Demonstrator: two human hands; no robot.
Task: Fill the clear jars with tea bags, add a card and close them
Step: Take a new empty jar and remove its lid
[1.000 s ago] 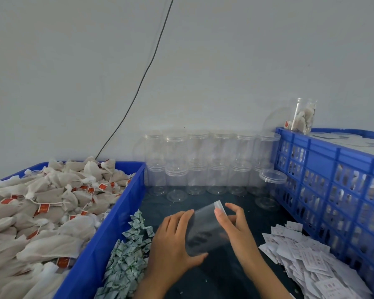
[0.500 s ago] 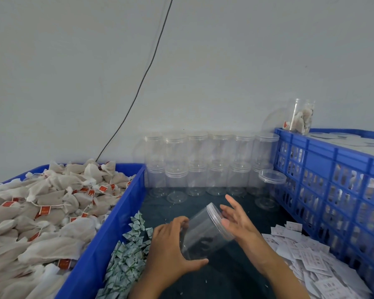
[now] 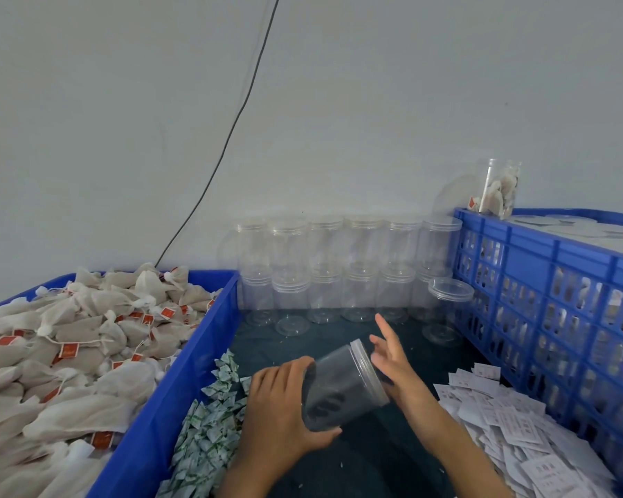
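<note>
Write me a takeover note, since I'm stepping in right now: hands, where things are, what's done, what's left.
Left hand grips the empty clear jar, tilted, lid end toward the right hand, which is open at the lid.
Tea bags fill the blue bin on the left; green packets beside it; cards on the right; empty jars stacked at the wall.
Done: one filled jar on the blue crate.
Left: open, fill, add card, close.

Between our hands (image 3: 288, 407) we see a clear jar (image 3: 342, 386), colourless against the dark teal counter (image 3: 339, 339). Left of them, a bright blue crate (image 3: 180, 382) holds off-white tea bags (image 3: 69, 339) with orange-red tags, and the small sachets (image 3: 209, 425) beside it are white with green print. Right of them lie white cards (image 3: 511, 422) with faint reddish print before a blue latticed crate (image 3: 554, 292).
</note>
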